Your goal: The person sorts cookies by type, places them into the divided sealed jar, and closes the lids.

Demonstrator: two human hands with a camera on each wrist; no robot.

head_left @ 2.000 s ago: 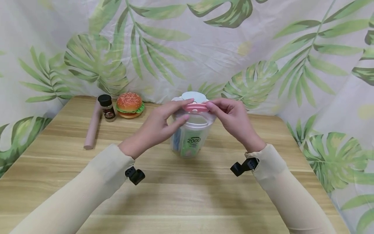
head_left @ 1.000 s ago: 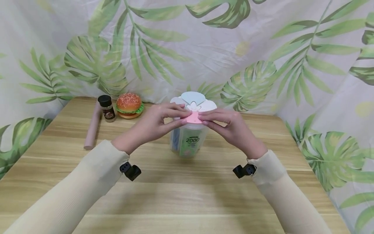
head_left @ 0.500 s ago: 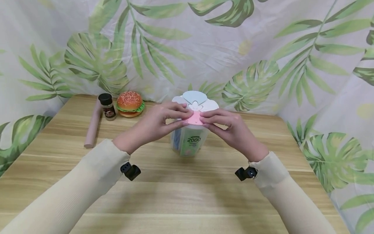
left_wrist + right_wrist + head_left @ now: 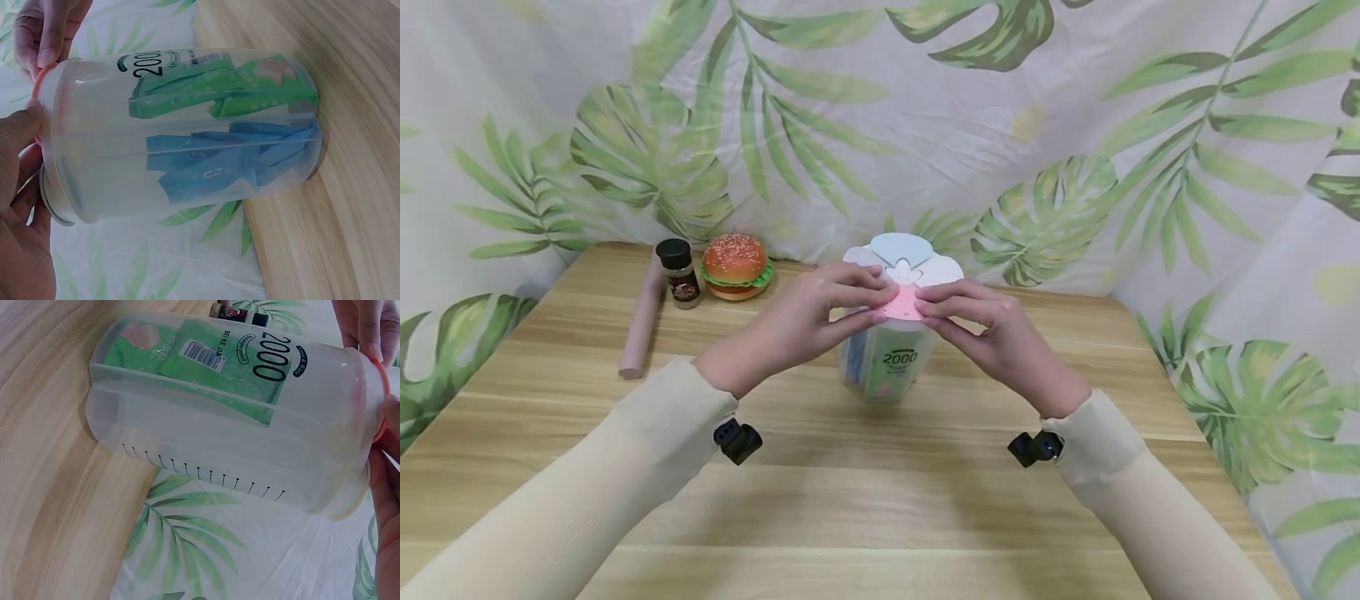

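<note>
A clear divided storage canister, printed "2000", stands upright on the wooden table. Its flower-shaped top has a pink flap lying flat at the front, a pale blue flap at the back and white ones at the sides. My left hand presses the pink flap's left side, fingertips on top and thumb near the front edge. Opposite it, my right hand presses the right side likewise. Green packets and blue packets fill separate compartments. A compartment with scale marks shows no packets.
At the back left of the table stand a black-capped seasoning jar and a toy hamburger. A pinkish rod lies beside them. A leaf-print cloth hangs behind the table.
The pink flap, raised two seconds ago between both hands, came down flat by one second ago. Both hands moved with it onto its top and have since stayed almost still.
</note>
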